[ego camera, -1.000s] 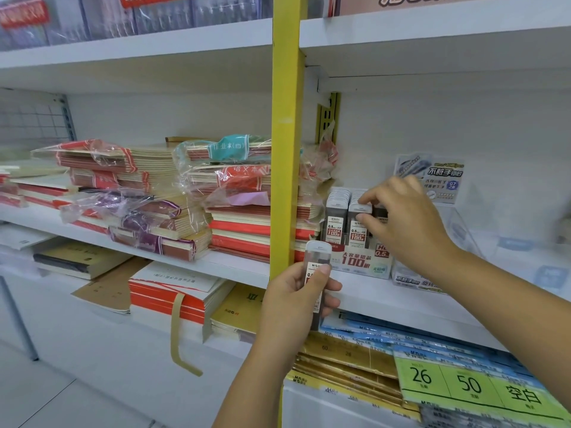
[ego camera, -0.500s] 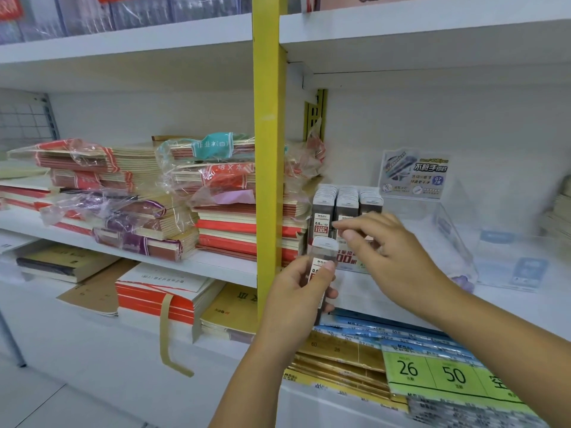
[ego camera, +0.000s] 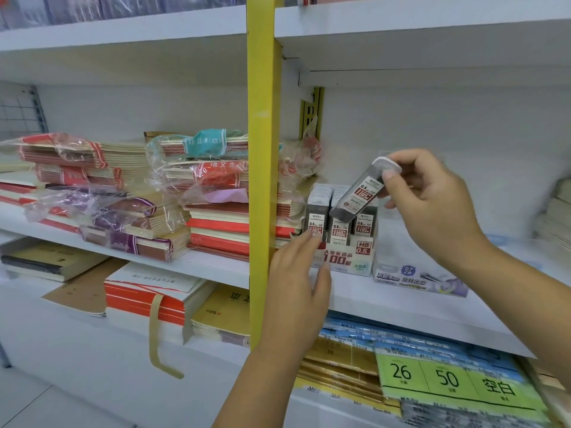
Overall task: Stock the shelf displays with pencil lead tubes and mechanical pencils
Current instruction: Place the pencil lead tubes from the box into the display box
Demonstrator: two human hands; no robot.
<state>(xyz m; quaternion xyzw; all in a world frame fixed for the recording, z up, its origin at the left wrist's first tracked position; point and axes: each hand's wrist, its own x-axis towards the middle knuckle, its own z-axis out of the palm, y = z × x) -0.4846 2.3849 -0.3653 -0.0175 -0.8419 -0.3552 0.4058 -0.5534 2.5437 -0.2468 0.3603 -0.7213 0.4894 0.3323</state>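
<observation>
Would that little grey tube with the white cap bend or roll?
Probably stiff: the small grey plastic lead tube juts straight though the right hand pinches only its white-capped end. Likely light too. Its oblong cap suggests little rolling.

A dark pencil lead tube, white-capped with a red-and-white label, is pinched near its cap by the right hand. It tilts, cap toward 1 o'clock, over matching upright tubes in a cardboard display box. A clear mechanical pencil box stands just beside, at 3 o'clock.
</observation>
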